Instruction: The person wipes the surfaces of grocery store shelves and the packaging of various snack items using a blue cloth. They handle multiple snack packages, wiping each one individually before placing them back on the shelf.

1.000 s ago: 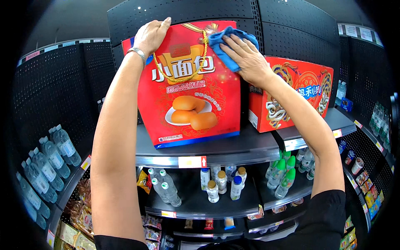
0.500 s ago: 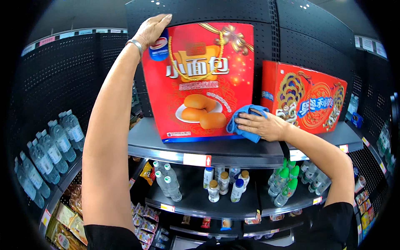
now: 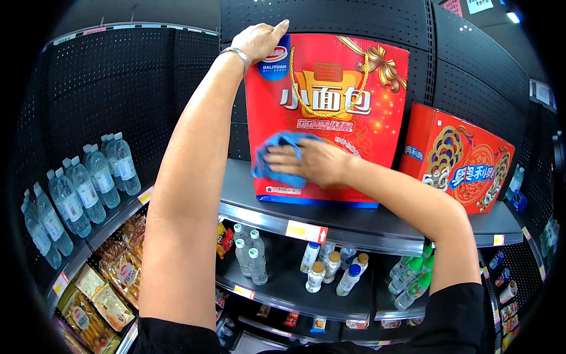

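A tall red gift box point(image 3: 342, 94) with gold ribbon print stands upright on the dark upper shelf point(image 3: 354, 221). My left hand point(image 3: 257, 40), with a metal bracelet at the wrist, grips the box's top left corner. Flat against the lower left of the box's front lies my right hand point(image 3: 309, 162), pressing a blue cloth point(image 3: 277, 160) onto it. The cloth covers part of the picture printed on the box.
A second red box point(image 3: 463, 159) leans on the same shelf to the right. Small bottles point(image 3: 321, 271) fill the shelf below. Large water bottles point(image 3: 82, 183) and snack packets point(image 3: 106, 289) line the shelves at left. Black perforated panels back everything.
My right hand with the cloth has gone from the box's top right, down its right side, and across to the lower left of its front. My left hand has stayed on the top corner.
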Available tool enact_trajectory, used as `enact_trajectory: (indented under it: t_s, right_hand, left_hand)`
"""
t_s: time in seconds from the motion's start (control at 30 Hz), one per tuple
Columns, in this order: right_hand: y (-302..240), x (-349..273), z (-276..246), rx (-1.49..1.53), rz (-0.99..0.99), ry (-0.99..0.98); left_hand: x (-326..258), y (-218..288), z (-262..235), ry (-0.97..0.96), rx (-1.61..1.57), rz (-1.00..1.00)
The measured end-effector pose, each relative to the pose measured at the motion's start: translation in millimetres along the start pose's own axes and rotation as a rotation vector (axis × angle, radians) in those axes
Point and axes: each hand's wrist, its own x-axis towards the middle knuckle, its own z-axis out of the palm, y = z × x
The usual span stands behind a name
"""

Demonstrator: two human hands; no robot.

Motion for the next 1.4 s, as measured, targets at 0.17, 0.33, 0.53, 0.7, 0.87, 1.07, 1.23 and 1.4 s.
enact_trajectory:
  t_s: [0.17, 0.33, 0.53, 0.7, 0.87, 1.07, 1.23, 1.4]
  right_hand:
    - [56.2, 64.3, -32.5, -0.171, 0.316, 0.127]
    - [85.7, 78.0, -45.2, -0.218, 0.56, 0.223]
    - [34.2, 49.4, -28.8, -0.121, 0.302, 0.03]
    - [-28.6, -12.8, 16.1, 0.03, -0.099, -0.207]
    - [-53.8, -92.3, -3.5, 0.255, -0.033, -0.178]
    - [-17.8, -166.9, -44.1, 0.151, 0.151, -0.068]
    - [59.9, -146.0, -76.8, -0.184, 0.745, 0.374]
    - [133.0, -148.3, -67.7, 0.442, 1.234, 1.131]
  left_hand:
    - [9.7, -3.2, -2.7, 0.019, 0.142, 0.121]
    - [0.2, 2.7, -1.5, -0.019, -0.128, -0.02]
    - [12.8, -13.1, 5.6, -0.001, -0.141, 0.046]
    - [16.7, -22.5, 9.6, -0.015, -0.22, 0.023]
    - [9.7, -12.9, 4.1, -0.056, -0.277, -0.017]
    - [9.1, -12.2, -2.2, -0.075, -0.155, 0.026]
    - [8.4, -25.0, -8.2, -0.038, -0.153, -0.024]
    - [7.8, -9.1, 2.9, -0.063, -0.292, -0.003]
